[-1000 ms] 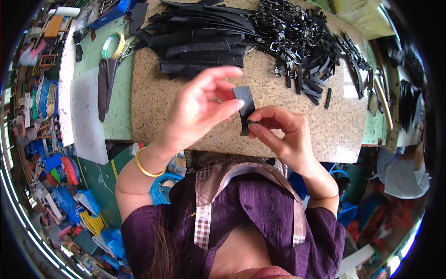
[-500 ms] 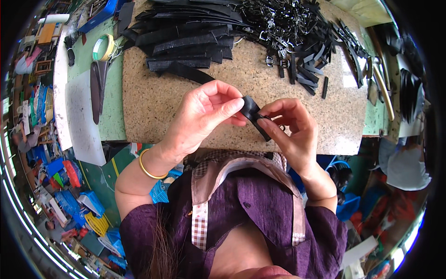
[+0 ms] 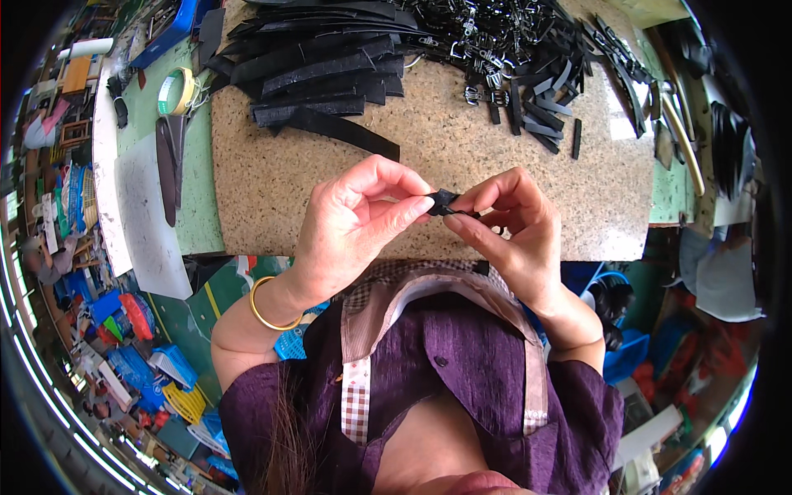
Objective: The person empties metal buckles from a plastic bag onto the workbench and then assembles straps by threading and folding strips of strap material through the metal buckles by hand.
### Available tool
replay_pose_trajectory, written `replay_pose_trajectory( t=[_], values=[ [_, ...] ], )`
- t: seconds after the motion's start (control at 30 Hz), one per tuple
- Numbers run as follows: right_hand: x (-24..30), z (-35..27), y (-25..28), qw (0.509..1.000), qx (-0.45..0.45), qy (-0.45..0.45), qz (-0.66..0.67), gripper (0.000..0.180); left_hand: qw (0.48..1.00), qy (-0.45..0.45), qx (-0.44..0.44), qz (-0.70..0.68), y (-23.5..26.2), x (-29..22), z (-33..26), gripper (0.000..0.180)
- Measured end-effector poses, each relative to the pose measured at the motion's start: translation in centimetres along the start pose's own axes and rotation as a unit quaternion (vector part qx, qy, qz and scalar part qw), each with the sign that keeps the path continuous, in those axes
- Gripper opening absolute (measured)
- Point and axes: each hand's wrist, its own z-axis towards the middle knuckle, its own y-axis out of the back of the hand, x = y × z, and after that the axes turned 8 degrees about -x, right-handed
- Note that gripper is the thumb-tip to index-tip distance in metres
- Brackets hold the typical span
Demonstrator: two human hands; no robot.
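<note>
A small black strap (image 3: 443, 201), folded or bunched, is held between both hands above the front of the stone-patterned board. My left hand (image 3: 356, 227) pinches its left end between thumb and fingers. My right hand (image 3: 518, 229) grips the other end the same way, and the part inside those fingers is mostly hidden. Beyond my left hand lies a long black strip (image 3: 346, 132), nearest of a heap of wide black strips (image 3: 313, 74). Farther right is a pile of metal buckles (image 3: 487, 49) with short black straps (image 3: 540, 115) beside it.
The speckled board (image 3: 272, 198) covers the bench middle. At left are a roll of tape (image 3: 176, 91), dark pointed pieces (image 3: 169, 165), a pale sheet (image 3: 153, 214) and a blue tray (image 3: 165, 37). More buckled straps (image 3: 617, 74) and a curved pale rod (image 3: 683, 153) lie right.
The strap was stretched out and slanting between my hands; now it is bunched small and more level. My hands have come closer together, and my left fingers no longer overlap the long strip.
</note>
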Motion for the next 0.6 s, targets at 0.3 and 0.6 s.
replay_pose_trajectory(
  t=[0.3, 0.6],
  values=[
    [0.05, -0.19, -0.31, 0.999, -0.023, -0.007, 0.027, 0.023, 1.0, -0.014, 0.001, 0.017, 0.22, 0.32, -0.15, 0.017],
    [-0.08, 0.03, -0.34, 1.0, -0.023, -0.001, 0.004, 0.023, 0.999, -0.035, 0.001, 0.031, -0.02, 0.18, -0.01, 0.021]
  ],
)
